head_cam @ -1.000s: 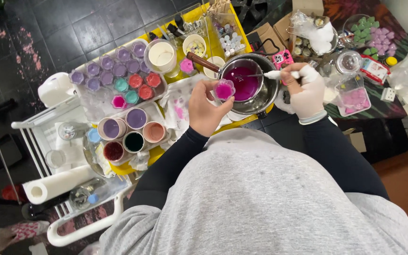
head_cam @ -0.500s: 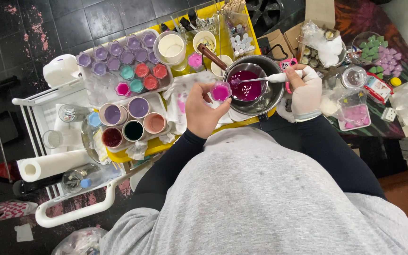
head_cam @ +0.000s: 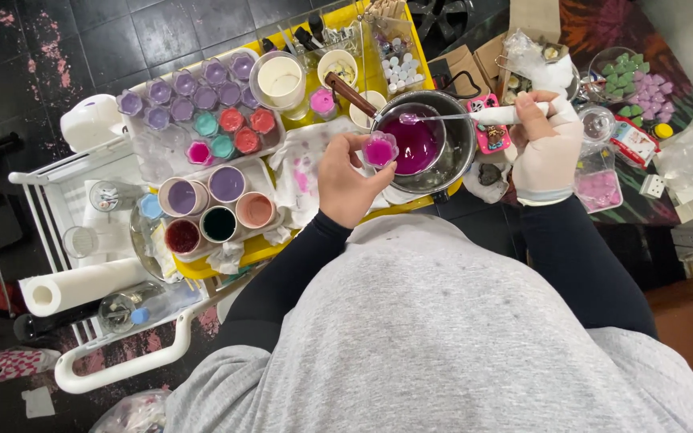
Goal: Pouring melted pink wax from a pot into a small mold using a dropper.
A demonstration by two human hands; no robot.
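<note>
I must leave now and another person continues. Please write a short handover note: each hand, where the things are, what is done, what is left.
Left hand: grip on a small clear cup of magenta liquid, beside the pot.
Right hand, gloved: holds a spoon over the purple liquid in the metal pot.
Done: many small cups on the tray already filled, purple, teal, red.
Left: liquid remains in the pot; the held cup is not yet set down.

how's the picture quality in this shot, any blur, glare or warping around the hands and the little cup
Head view: evenly lit, with soft, faint shadows. The left hand and the small pink cup it holds are sharp. The right hand, in a white glove, and its spoon over the pot are crisp too. The purple liquid shows a slight sheen, no harsh glare. The wide lens bends the white rack at the edge.
</note>
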